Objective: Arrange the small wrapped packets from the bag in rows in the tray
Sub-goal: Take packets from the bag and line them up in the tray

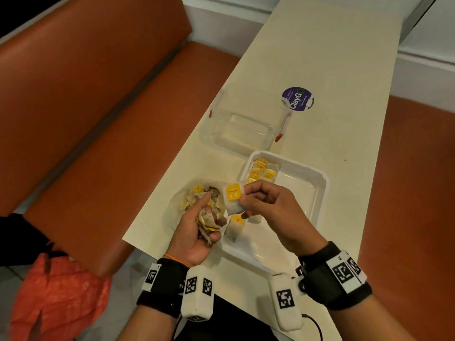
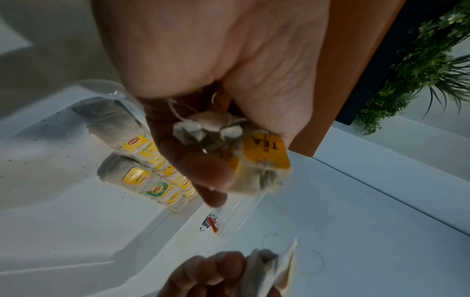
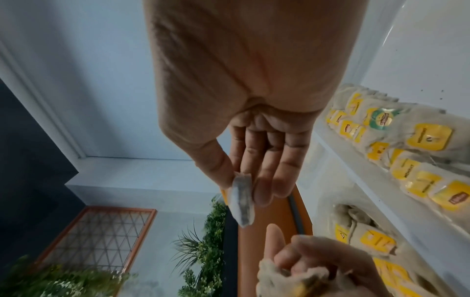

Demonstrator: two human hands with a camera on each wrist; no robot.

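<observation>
- Transferring 1 packet [image 1: 233, 192]: right hand [image 1: 270, 207] pinches it over the tray [image 1: 320, 183] (rows begun).
- Left hand [image 1: 197, 230] clutches a packet bunch [image 1: 209, 223]; next, lay it beside the row.

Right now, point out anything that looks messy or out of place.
The left hand grips a crumpled, tangled clump of tea bags, not a single one. Dark specks dot the white tray floor, probably spilled tea dust. The rows of packets in the tray lie neat.

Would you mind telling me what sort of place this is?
Probably a café or fast-food booth: orange padded bench seats flank a narrow cream table with a round purple sticker, and green foliage lines the wall.
</observation>
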